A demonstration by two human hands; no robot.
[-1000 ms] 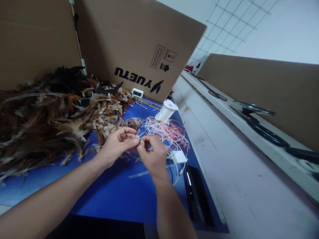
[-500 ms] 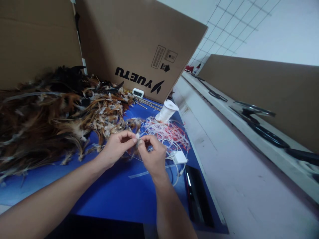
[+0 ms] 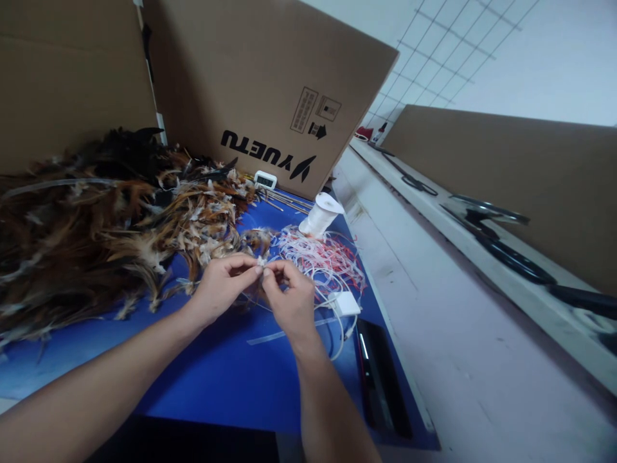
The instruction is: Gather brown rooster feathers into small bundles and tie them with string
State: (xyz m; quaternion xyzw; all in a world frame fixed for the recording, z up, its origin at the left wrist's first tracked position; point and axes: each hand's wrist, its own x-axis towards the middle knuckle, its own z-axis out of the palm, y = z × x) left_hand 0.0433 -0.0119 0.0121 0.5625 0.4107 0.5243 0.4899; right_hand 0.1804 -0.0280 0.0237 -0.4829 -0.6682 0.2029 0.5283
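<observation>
My left hand (image 3: 225,283) is closed in a pinch on a small whitish feather tuft (image 3: 261,261), whose lower part is hidden by my fingers. Thumb and forefinger of my right hand (image 3: 292,297) press together against the same tuft, almost touching the left fingertips. A big heap of brown, black and cream feathers (image 3: 159,238) lies to the left of my hands. Just past my right hand is a tangle of red and white plastic strips (image 3: 332,254), with a white spool (image 3: 321,215) standing at its back edge.
A white charger with cable (image 3: 346,303) and a black glossy object (image 3: 383,379) lie on the blue tabletop (image 3: 216,386), right side. Behind are a small white digital clock (image 3: 265,180), thin sticks (image 3: 289,200) and a tall cardboard box (image 3: 270,83). Scissors (image 3: 419,185) lie on the ledge.
Both hands have shifted slightly left, and the right fingertips have come closer to the left ones. The tuft stays between them; the rest stands as before.
</observation>
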